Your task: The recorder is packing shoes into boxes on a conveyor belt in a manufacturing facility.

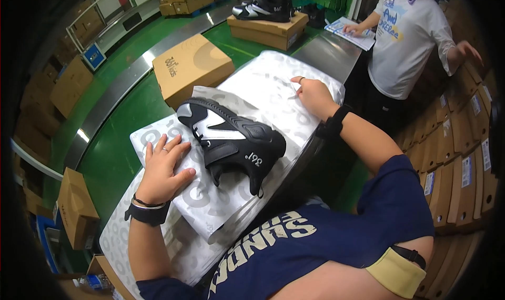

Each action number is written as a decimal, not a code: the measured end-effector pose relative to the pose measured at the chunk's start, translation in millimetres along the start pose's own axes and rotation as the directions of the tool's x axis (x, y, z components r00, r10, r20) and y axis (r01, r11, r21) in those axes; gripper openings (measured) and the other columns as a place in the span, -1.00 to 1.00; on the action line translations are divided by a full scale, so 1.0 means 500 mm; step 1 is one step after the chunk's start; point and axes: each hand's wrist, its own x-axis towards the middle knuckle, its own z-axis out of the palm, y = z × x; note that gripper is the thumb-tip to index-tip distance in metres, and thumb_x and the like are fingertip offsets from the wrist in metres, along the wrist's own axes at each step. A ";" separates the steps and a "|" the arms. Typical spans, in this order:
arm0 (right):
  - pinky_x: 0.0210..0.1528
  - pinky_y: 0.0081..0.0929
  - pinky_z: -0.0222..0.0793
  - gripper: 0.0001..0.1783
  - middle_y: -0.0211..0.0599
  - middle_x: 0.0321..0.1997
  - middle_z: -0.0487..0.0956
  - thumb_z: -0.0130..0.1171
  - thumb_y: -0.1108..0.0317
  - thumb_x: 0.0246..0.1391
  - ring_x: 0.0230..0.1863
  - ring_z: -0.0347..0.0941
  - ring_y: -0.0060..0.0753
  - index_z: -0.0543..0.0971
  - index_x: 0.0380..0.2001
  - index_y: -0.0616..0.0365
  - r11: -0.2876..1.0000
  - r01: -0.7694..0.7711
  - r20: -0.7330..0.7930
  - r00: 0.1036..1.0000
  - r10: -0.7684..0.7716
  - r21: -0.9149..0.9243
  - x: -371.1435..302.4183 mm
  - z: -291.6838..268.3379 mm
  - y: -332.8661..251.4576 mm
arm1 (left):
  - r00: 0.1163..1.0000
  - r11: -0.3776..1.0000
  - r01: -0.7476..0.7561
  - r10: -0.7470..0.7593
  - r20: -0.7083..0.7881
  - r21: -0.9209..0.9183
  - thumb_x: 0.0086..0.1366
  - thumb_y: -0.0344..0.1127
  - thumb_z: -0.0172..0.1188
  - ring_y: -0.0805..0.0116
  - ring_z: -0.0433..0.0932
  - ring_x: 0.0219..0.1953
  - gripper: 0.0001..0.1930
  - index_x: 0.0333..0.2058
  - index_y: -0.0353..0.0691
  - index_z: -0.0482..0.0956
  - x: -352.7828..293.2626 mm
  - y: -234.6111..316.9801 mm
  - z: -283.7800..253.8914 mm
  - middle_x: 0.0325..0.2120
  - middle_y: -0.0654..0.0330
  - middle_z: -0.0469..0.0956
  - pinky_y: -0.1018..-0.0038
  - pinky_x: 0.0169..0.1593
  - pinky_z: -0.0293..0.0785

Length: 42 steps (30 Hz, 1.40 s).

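Taking the shoe [226, 129] as the middle of the clock, the black, white and silver shoe lies on its side on the white printed paper [265, 66], toe toward ten o'clock, sole toward one and collar opening toward six. Neither hand grips it. At about eight to nine o'clock the left hand [165, 166] is unclenched, palm down and fingers spread on a sheet of the paper, a ring on one finger and a dark watch [149, 214] at the wrist. At two o'clock the right hand [315, 97] is bent over the paper, its fingers curled and thumb close to the index finger; whether it pinches a sheet cannot be told. A dark band [335, 123] circles that wrist. A closed brown box [192, 68] sits at eleven o'clock on the green belt [129, 110], just beside the paper. Between twelve and one, a pair of black and white shoes [268, 6] stands on another box [265, 30]. Farther out at two o'clock, a co-worker [400, 47] in a white shirt rests one hand on some printed sheets [350, 32]. Rows of boxes [457, 179] fill three to four o'clock; a bottle [96, 282] lies between seven and eight.
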 end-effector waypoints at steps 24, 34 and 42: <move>0.03 -0.41 0.20 -0.40 -0.05 0.01 0.35 0.24 0.11 -0.30 -0.01 0.31 -0.15 0.44 -0.09 0.06 0.929 0.362 0.457 0.816 -0.355 0.075 0.417 0.321 -0.134 | 0.765 0.610 0.342 -0.623 -0.166 -0.715 -0.09 -0.37 0.21 0.50 0.42 -0.45 -0.43 -0.06 -0.40 0.29 0.043 -0.206 -0.057 -0.44 0.20 0.45 0.59 -0.43 0.36; -0.06 -0.17 0.22 -0.26 0.15 -0.06 0.28 0.04 0.15 -0.10 -0.13 0.30 0.22 0.07 0.12 0.27 0.927 0.341 0.401 0.836 -0.374 0.155 0.319 0.300 -0.358 | 0.843 -0.272 -0.059 -0.530 0.098 -0.961 0.19 0.10 -0.13 0.11 0.27 0.00 -0.41 0.09 -0.15 0.12 0.075 -0.373 0.038 0.01 0.03 0.19 0.18 0.02 0.24; -0.02 -0.10 0.23 -0.29 0.05 0.11 0.19 -0.32 -0.12 0.10 0.01 0.25 0.04 0.04 0.09 0.28 -0.009 -0.739 0.738 0.674 -0.030 0.674 0.319 0.302 -0.257 | 0.735 0.196 0.503 -0.609 0.297 -0.842 0.10 0.39 -0.41 0.21 0.30 -0.01 -0.22 -0.01 -0.18 0.32 0.034 -0.367 0.065 -0.11 0.18 0.39 0.33 0.03 0.19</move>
